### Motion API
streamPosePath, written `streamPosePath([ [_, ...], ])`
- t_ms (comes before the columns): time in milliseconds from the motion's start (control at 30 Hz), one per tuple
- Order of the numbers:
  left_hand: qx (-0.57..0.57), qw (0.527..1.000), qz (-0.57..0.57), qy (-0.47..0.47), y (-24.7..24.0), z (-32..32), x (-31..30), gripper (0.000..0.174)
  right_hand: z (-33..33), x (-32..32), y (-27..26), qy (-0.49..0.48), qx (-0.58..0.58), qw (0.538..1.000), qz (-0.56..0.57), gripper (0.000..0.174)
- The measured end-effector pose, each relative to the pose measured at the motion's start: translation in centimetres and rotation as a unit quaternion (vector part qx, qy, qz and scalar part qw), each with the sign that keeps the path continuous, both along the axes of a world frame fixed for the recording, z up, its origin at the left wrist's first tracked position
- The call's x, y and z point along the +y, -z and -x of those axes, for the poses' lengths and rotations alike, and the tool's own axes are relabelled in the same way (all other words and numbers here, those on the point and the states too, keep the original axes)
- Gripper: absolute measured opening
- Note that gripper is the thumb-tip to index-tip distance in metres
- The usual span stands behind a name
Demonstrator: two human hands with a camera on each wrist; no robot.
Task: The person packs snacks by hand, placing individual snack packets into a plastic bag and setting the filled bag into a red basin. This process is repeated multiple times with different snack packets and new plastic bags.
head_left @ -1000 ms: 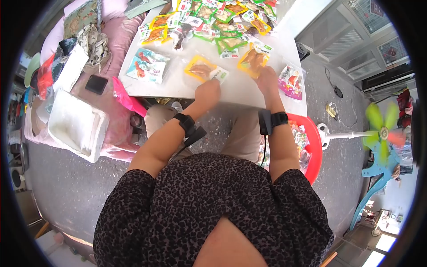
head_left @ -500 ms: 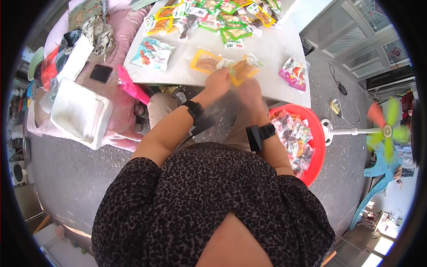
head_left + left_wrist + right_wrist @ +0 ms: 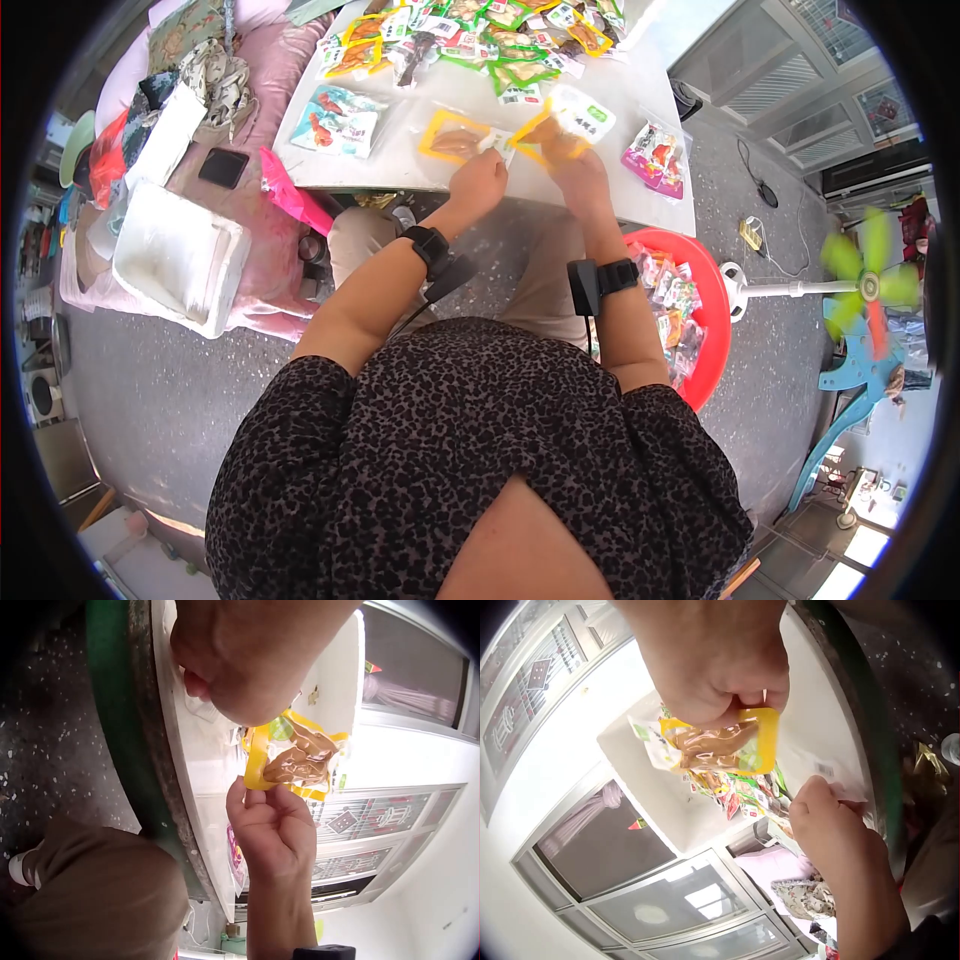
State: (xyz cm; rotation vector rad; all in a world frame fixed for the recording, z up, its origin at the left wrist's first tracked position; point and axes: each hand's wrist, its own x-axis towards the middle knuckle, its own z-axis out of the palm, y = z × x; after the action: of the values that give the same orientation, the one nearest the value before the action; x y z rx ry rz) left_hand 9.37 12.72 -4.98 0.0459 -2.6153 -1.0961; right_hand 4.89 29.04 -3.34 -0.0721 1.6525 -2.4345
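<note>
My right hand [image 3: 582, 182]: fingers pinch yellow packet [image 3: 568, 122] by corner, lifted above table [image 3: 400, 172] near edge. My left hand [image 3: 478, 182]: fingers curled on clear end of flat packet [image 3: 452, 140] (lying on table, near edge). Snack pile [image 3: 500, 40] at table's far side.

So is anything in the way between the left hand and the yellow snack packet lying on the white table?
No, nothing visible. The left hand is pinching the end of that flat yellow plastic snack packet; the right hand holds another yellow packet up beside it, clear of the two.
</note>
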Motion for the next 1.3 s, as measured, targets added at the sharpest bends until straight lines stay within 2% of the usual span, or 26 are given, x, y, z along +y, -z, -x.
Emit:
streamPosePath([
  [133, 0.000, 1.000, 0.001, -0.004, -0.1, -0.2, -0.1, 0.014, -0.1, -1.2, -1.6, -0.050, 0.048, 0.992, -0.104, 0.011],
  [233, -0.007, 1.000, 0.017, -0.001, 0.3, 0.0, -0.3, 0.014, 1.5, -1.4, 1.1, -0.092, 0.044, 0.989, 0.108, 0.012],
  [267, -0.011, 1.000, 0.027, 0.002, 0.3, 0.0, -0.3, 0.014, 1.6, -1.4, 1.9, -0.035, 0.039, 0.998, 0.031, 0.013],
  [333, -0.029, 0.999, 0.040, 0.001, -0.1, -0.1, -0.2, 0.014, -0.7, -3.6, -1.7, 0.080, 0.029, 0.989, -0.123, 0.015],
  [400, -0.027, 0.999, 0.046, 0.000, -0.2, -0.1, 0.0, 0.013, 1.0, -2.7, 2.6, -0.019, 0.077, 0.993, -0.081, 0.026],
  [433, -0.016, 0.999, 0.047, 0.000, 0.1, 0.0, 0.1, 0.012, 2.1, -2.2, 5.9, -0.057, 0.090, 0.994, 0.016, 0.031],
  [500, 0.001, 0.999, 0.052, 0.003, 0.4, 0.0, 0.0, 0.012, 2.5, -1.1, 7.3, -0.107, 0.165, 0.980, 0.034, 0.042],
  [533, 0.008, 0.998, 0.058, 0.008, 0.5, 0.0, 0.0, 0.011, 2.1, -0.6, 6.1, -0.118, 0.229, 0.965, -0.044, 0.047],
  [600, 0.006, 0.998, 0.067, 0.013, 0.6, 0.0, 0.0, 0.012, 0.8, 0.5, 3.2, -0.099, 0.108, 0.989, -0.012, 0.055],
  [633, -0.002, 0.997, 0.070, 0.012, 0.6, 0.0, 0.0, 0.013, -0.3, 0.9, 0.4, -0.066, -0.080, 0.990, 0.096, 0.057],
  [667, -0.009, 0.997, 0.073, 0.011, 0.5, 0.0, 0.0, 0.014, -0.8, 1.4, -1.1, -0.030, -0.265, 0.943, 0.199, 0.060],
  [700, -0.015, 0.997, 0.071, 0.011, 0.4, -0.1, 0.0, 0.014, -0.5, 2.7, -0.1, -0.080, -0.228, 0.943, 0.228, 0.048],
  [800, -0.022, 0.998, 0.065, 0.012, 0.1, -0.1, 0.1, 0.014, 0.4, 4.6, 1.9, -0.079, -0.205, 0.975, 0.043, 0.032],
  [833, -0.020, 0.998, 0.063, 0.014, 0.1, -0.2, 0.1, 0.014, 0.4, 4.7, 3.0, -0.079, -0.099, 0.991, -0.048, 0.029],
  [867, -0.019, 0.998, 0.061, 0.016, 0.1, -0.2, 0.1, 0.015, 0.2, 4.9, 4.2, -0.078, 0.009, 0.987, -0.138, 0.026],
  [933, 0.000, 0.998, 0.056, 0.019, -0.1, -0.2, 0.2, 0.015, -1.1, 3.9, 2.2, -0.055, 0.019, 0.985, -0.161, 0.024],
  [1000, 0.020, 0.997, 0.067, 0.018, -0.4, -0.1, 0.3, 0.015, -2.7, 2.7, -1.4, -0.016, -0.176, 0.984, -0.028, 0.024],
  [1100, 0.036, 0.992, 0.120, 0.026, -1.6, -0.3, 0.5, 0.015, -3.6, 2.2, -1.4, 0.008, -0.173, 0.985, 0.004, 0.023],
  [1200, 0.032, 0.983, 0.175, 0.044, -2.7, -0.4, 0.4, 0.014, -3.1, 2.6, -0.6, -0.019, -0.159, 0.987, 0.018, 0.023],
  [1300, 0.036, 0.980, 0.185, 0.062, -3.6, -0.8, 0.9, 0.016, -2.4, 2.6, 0.6, -0.024, -0.108, 0.993, -0.042, 0.023],
])
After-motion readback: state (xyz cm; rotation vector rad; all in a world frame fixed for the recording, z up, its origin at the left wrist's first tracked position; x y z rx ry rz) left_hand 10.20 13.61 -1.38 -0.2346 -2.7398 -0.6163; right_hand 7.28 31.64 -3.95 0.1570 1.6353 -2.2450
